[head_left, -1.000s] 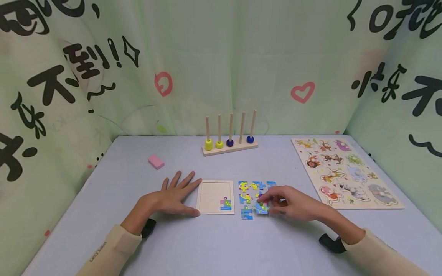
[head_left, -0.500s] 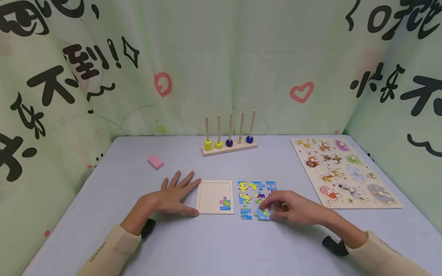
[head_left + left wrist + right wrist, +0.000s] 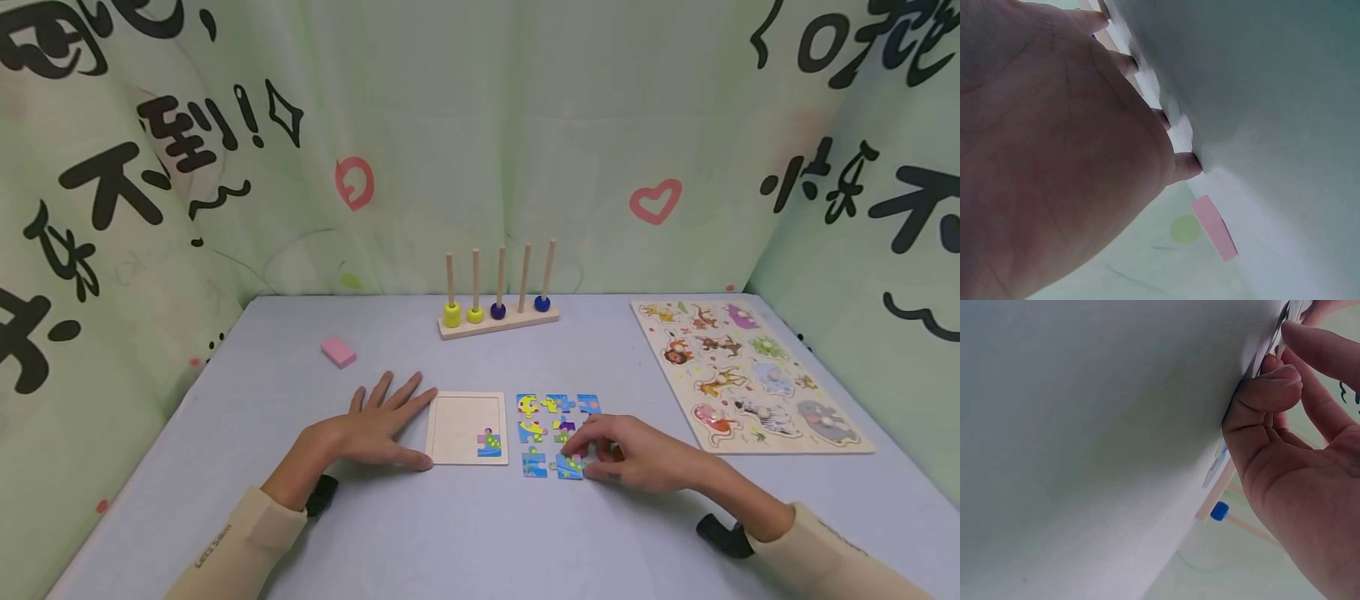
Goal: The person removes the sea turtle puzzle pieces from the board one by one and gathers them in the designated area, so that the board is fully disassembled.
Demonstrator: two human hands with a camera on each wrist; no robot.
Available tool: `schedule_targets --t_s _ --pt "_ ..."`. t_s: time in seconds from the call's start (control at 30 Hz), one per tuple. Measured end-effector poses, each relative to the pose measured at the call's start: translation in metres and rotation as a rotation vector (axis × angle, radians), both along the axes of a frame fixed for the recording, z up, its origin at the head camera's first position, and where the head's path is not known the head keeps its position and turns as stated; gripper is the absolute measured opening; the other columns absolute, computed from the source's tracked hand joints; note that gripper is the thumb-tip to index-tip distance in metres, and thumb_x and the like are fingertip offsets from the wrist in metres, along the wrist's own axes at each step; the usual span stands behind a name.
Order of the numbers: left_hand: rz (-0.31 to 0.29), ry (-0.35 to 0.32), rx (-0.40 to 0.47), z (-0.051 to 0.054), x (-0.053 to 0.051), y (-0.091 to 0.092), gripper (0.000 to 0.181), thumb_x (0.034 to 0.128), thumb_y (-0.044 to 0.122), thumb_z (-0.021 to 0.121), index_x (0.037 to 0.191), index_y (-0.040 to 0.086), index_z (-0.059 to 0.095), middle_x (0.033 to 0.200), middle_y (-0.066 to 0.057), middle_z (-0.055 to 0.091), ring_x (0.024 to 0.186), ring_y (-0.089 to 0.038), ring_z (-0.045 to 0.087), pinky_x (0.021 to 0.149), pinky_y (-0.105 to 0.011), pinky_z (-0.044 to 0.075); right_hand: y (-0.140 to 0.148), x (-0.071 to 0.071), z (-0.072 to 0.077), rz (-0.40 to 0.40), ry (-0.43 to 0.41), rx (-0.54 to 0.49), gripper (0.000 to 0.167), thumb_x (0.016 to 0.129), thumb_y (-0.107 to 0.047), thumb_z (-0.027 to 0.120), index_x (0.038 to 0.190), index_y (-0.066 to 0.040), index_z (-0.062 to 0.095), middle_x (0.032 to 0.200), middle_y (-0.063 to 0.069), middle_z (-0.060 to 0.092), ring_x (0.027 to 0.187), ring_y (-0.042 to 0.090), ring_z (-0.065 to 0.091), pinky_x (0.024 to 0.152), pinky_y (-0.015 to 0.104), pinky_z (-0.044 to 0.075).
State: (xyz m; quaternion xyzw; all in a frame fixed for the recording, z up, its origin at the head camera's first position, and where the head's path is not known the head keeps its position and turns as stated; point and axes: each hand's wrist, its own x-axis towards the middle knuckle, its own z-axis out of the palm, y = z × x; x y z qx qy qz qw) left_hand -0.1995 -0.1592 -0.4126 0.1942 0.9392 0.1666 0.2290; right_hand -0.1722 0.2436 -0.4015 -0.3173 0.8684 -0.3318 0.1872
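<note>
My left hand [image 3: 372,433] lies with fingers spread on the table, its index fingertip and thumb touching the left edge of a square wooden puzzle tray [image 3: 457,425]. One blue and green jigsaw piece [image 3: 490,444] sits in the tray's lower right corner. To the right, my right hand [image 3: 637,452] pinches a blue jigsaw piece [image 3: 569,467] between thumb and fingers, low at the tabletop. Beside that lie several more pieces, such as a blue one [image 3: 534,466] and a yellow one [image 3: 528,405]. The right hand partly hides those on its side.
A wooden peg stand [image 3: 498,323] with yellow and dark blue beads stands at the back. A pink block [image 3: 339,352] lies at the left. An animal puzzle board [image 3: 720,392] occupies the table's right side. A green curtain [image 3: 570,150] rises behind.
The right hand has moved the pinched piece slightly toward the table's front edge and lowered it to the table, into the bottom row of pieces. My left hand and the tray stay put.
</note>
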Motion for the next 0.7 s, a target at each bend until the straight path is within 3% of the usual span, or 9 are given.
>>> schedule_targets --t_s 0.7 --pt "-0.003 0.006 0.007 0.0026 0.0018 -0.0001 0.105 0.0887 0.064 0.072 0.172 0.027 0.018 0.182 -0.006 -0.001 0.166 -0.047 -0.012 0.127 -0.077 -0.006 -0.0011 0.0000 -0.0003 -0.025 -0.021 0.003 0.026 0.097 -0.015 0.077 0.123 -0.015 0.075 0.111 -0.002 0.071 0.080 0.003 0.052 0.068 0.021 0.043"
